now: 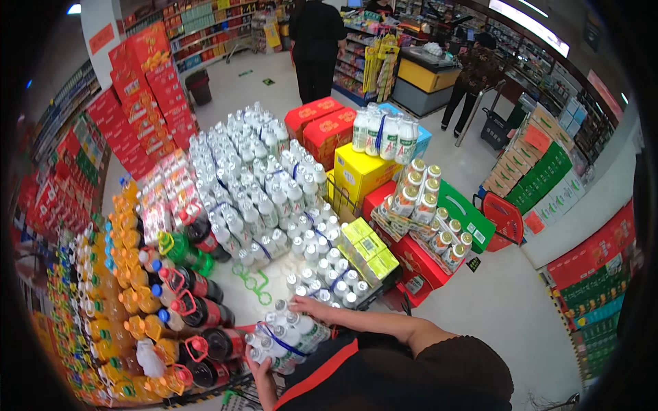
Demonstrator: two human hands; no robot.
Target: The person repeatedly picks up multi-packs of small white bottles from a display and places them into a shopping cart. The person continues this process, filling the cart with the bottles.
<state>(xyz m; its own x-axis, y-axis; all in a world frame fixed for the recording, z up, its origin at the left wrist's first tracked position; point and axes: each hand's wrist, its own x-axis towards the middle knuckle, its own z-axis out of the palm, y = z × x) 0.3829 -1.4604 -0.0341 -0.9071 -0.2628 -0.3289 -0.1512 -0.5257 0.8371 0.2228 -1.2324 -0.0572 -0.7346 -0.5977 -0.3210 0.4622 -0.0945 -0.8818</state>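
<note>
A strapped bundle of white milk-drink bottles [288, 336], with silver tops and a blue band, is between my two hands, close against my body. My left hand [261, 369] grips its near left end, thumb over the bottles. Across the far end, my right hand [307, 306] curls over the bottle tops. Just beyond it, more of the same bottles [329, 280] lie in blue-banded packs. A large block of them [252, 180] stands behind, on a pale display surface [277, 275]. A green plastic bottle carrier [252, 285] rests on this surface.
Big cola bottles [205, 308] and orange drink bottles [128, 257] line the left side. At right stand yellow-green cartons [367, 246], canned packs [419, 190] and a red box [424, 262]. A shopping trolley [252, 398] is below. People [316, 46] stand near the checkout [426, 77].
</note>
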